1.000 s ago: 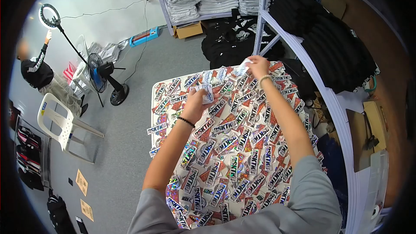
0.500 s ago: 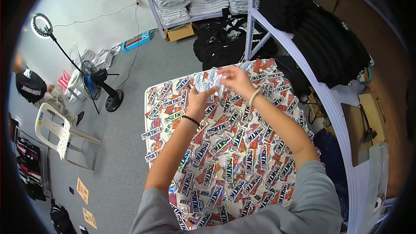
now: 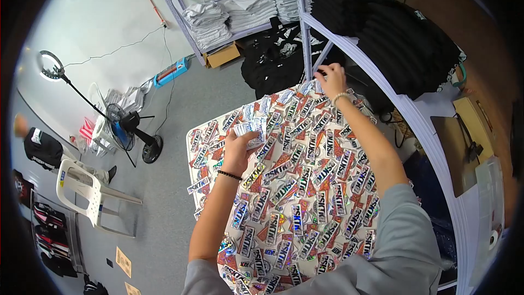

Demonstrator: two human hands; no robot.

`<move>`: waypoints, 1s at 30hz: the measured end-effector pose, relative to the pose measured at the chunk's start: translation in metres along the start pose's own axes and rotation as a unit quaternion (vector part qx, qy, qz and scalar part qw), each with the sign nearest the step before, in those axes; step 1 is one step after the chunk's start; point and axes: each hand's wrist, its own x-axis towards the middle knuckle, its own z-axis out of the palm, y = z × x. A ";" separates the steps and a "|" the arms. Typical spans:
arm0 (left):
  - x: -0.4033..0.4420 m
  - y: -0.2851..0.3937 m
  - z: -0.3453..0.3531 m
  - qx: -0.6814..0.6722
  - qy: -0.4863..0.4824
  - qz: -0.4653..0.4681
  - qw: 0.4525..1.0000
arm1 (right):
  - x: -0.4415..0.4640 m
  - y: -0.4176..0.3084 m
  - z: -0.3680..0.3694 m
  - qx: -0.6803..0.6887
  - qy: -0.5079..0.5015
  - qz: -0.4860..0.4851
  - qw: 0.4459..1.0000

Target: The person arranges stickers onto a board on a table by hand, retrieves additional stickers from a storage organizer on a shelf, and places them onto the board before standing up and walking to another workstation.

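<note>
Many stickers point(image 3: 284, 191) with bold lettering lie in small overlapping groups across the white table point(image 3: 192, 141). My left hand point(image 3: 238, 147) is closed around a stack of white and blue stickers point(image 3: 255, 130), over the table's far left part. Near the far right corner, my right hand point(image 3: 332, 81) is above several white-blue stickers point(image 3: 305, 88), its fingers bent and apart, with nothing visible between them.
A white plastic chair point(image 3: 94, 199), a black fan point(image 3: 131, 122) and a ring light point(image 3: 52, 65) stand left. Another person point(image 3: 42, 149) is behind the chair. Shelves hold white shirts point(image 3: 251, 11) and black shirts point(image 3: 393, 33); a shelf upright point(image 3: 307, 49) rises near the far table edge.
From beside my left hand, my right hand has moved away to the far right corner. My left hand still holds the stack. The camera view has turned, shifting the scene.
</note>
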 end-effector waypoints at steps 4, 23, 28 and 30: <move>0.006 -0.006 0.016 -0.001 -0.015 0.018 1.000 | -0.045 -0.066 -0.015 0.472 -0.331 0.089 0.812; -0.187 0.018 -0.168 -0.169 0.069 -0.032 0.983 | 0.020 0.074 -0.008 -0.022 -0.117 0.194 0.974; -0.264 0.019 -0.168 -0.052 0.133 0.053 0.988 | -0.021 0.013 -0.065 0.081 -0.075 -0.045 0.993; -0.277 0.012 -0.137 0.033 0.113 0.077 0.990 | -0.070 -0.046 -0.104 0.247 -0.140 -0.040 0.958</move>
